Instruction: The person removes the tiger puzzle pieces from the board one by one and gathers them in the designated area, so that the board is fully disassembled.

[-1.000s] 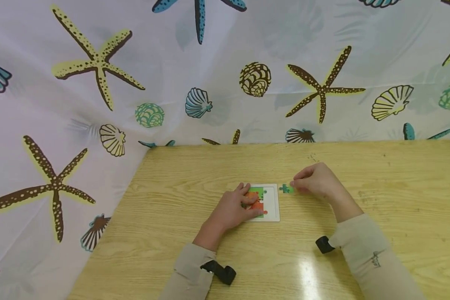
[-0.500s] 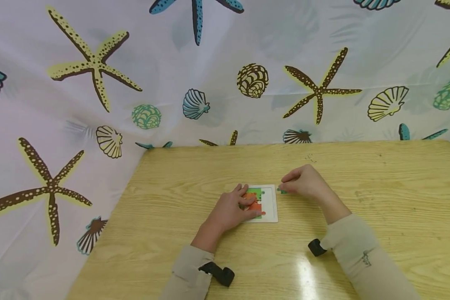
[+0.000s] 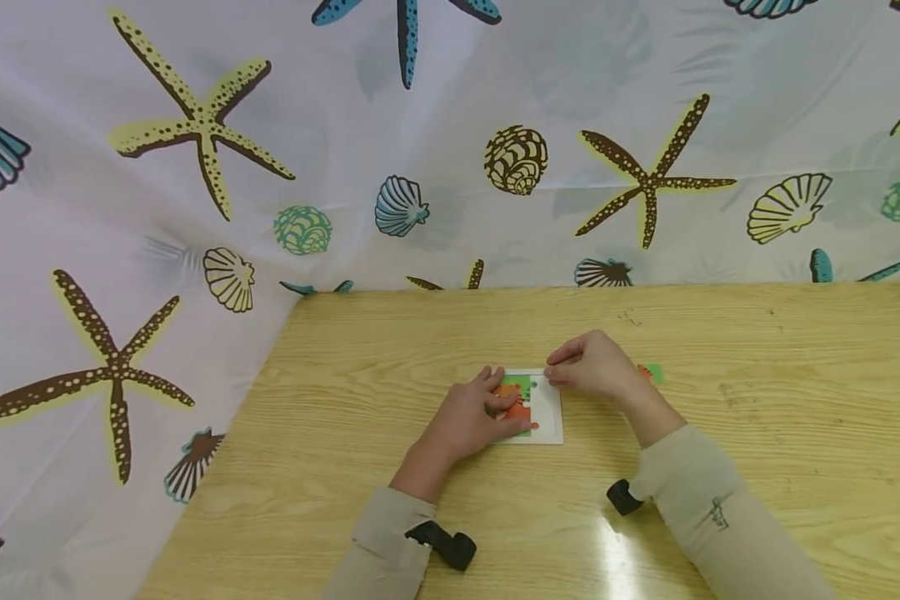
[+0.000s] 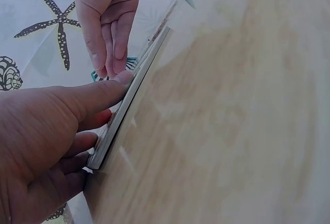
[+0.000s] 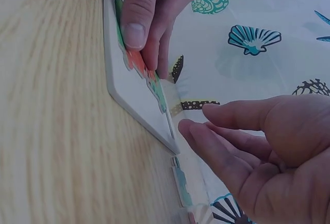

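Jigsaw tray [image 3: 552,438]: left hand [image 3: 465,421] clamps left side; right hand [image 3: 588,367] at far-right corner, cannot tell if pinching; bare strip [image 3: 546,410] runs nearward.

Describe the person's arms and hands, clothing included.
The left hand and right hand are bare. The left sleeve and right sleeve are beige and long. The right sleeve bears a dark marking, too small to make out. A black left mount and black right mount stick out near the sleeves' ends.
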The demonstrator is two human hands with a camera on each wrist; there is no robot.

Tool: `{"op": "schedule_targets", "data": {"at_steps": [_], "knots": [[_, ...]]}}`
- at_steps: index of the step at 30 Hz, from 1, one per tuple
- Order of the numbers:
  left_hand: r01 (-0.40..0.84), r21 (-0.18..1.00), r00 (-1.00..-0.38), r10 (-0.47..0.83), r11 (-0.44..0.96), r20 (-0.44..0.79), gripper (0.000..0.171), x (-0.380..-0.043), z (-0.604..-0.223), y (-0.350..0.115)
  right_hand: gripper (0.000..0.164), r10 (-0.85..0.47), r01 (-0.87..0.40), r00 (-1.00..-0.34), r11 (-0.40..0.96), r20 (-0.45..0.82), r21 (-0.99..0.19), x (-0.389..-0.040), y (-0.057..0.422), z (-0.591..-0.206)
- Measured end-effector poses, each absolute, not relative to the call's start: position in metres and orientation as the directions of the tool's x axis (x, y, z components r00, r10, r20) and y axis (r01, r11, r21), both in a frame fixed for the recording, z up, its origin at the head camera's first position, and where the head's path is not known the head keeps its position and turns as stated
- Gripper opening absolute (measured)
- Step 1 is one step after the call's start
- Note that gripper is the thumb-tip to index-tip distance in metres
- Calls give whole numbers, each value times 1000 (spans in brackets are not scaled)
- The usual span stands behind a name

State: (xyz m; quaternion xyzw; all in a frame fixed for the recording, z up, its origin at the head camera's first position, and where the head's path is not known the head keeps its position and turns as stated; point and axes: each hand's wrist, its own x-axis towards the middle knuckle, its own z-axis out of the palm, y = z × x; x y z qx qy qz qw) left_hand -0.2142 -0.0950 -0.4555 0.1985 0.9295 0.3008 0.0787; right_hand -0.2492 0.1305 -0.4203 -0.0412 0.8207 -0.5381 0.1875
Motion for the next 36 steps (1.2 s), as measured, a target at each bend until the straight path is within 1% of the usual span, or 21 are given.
{"op": "schedule_targets", "data": {"at_steps": [4, 9, 14, 22, 28, 33, 36], "knots": [[311, 593, -911, 410, 743, -37, 60, -214, -457, -96, 27, -271, 146, -923, 411, -274, -900, -250, 126, -425], [313, 579, -912, 408, 753, -38, 56, -212, -458, -99, 33, -298, 153, -911, 399, -286, -904, -249, 119, -430], [335, 577, -903, 429, 745, -30, 56, -210, -458, -98, 33, -276, 163, -916, 408, -291, -898, -248, 116, -431], [332, 568, -901, 431, 753, -45, 55, -212, -455, -94, 36, -264, 168, -918, 415, -295, -894, -250, 115, -430], [312, 579, -905, 422, 753, -60, 55, -212, -452, -94, 33, -226, 192, -926, 411, -303, -891, -252, 112, -429], [307, 589, -902, 425, 747, -70, 56, -211, -451, -94, 29, -193, 221, -923, 446, -334, -867, -254, 110, -427], [316, 593, -899, 434, 740, -63, 55, -211, -451, -93, 25, -192, 210, -925, 461, -327, -862, -255, 109, -427]]}}
